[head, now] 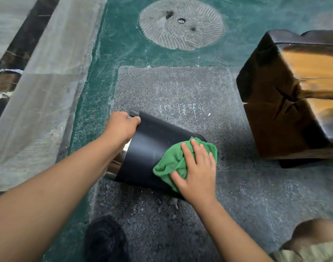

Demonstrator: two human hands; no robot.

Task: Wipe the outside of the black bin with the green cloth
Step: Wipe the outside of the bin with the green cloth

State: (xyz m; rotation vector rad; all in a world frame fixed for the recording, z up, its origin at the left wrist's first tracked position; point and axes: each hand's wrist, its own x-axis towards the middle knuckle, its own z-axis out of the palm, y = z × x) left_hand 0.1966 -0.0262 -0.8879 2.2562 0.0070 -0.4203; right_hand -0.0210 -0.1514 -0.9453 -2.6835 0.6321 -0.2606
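The black bin (148,148) lies tilted on its side on the grey stone floor, its shiny metal rim pointing to the lower left. My left hand (120,127) grips that rim at the upper edge of the bin. The green cloth (173,161) is spread over the bin's right part, near its bottom end. My right hand (196,173) lies flat on the cloth with fingers spread, pressing it against the bin's outer wall. The bin's underside is hidden.
A large dark wooden block (294,95) stands to the right of the bin. A round ribbed stone disc (180,23) is set in the green floor behind. A grey stone ledge (41,91) runs along the left. A black shoe (105,241) and my knee (316,241) are at the bottom.
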